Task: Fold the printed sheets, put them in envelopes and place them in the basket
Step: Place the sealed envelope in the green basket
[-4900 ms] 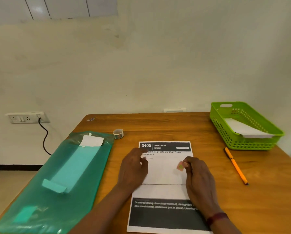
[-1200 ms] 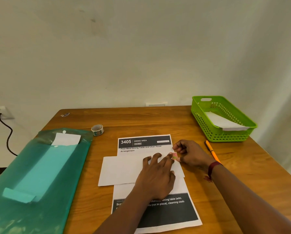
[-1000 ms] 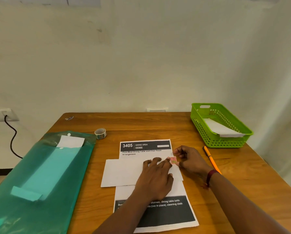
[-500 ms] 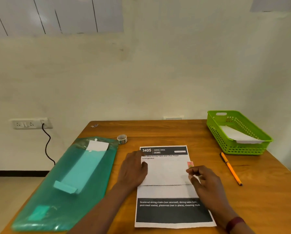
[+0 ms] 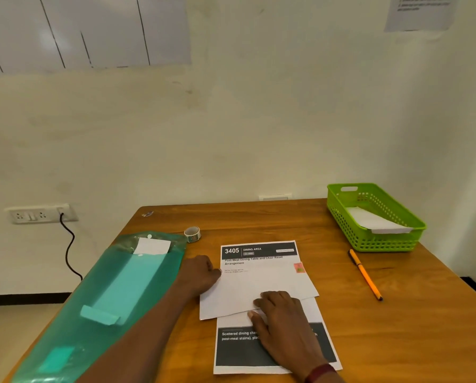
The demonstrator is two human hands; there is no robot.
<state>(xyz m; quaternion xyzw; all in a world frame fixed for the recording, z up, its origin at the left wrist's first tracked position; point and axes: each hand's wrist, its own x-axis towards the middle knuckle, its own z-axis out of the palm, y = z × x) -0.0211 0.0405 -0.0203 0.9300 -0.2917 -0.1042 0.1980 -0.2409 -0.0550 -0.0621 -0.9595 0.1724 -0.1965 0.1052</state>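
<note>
A printed sheet (image 5: pixel 259 251) headed "3405 Dining Area" lies flat on the wooden table (image 5: pixel 413 333). A white envelope (image 5: pixel 261 286) lies across its middle, slightly tilted, with a small pink stamp (image 5: pixel 299 267) at its upper right corner. My left hand (image 5: pixel 200 275) is at the envelope's left edge with curled fingers that seem to hold that edge. Straight fingers of my right hand (image 5: pixel 283 319) press on the envelope's lower edge. The green basket (image 5: pixel 369 244) stands at the far right and holds another white envelope (image 5: pixel 375 222).
A green transparent folder (image 5: pixel 126 294) with white paper inside lies along the table's left side. A small tape roll (image 5: pixel 192 234) sits behind it. An orange pen (image 5: pixel 365 275) lies between the sheet and the basket. A wall socket (image 5: pixel 37 214) with a black cable is at left.
The envelope has turned and slid so it lies tilted across the sheet. My right hand let go of the stamp, now stuck on the envelope, and moved to the lower edge; my left shifted to the left edge.
</note>
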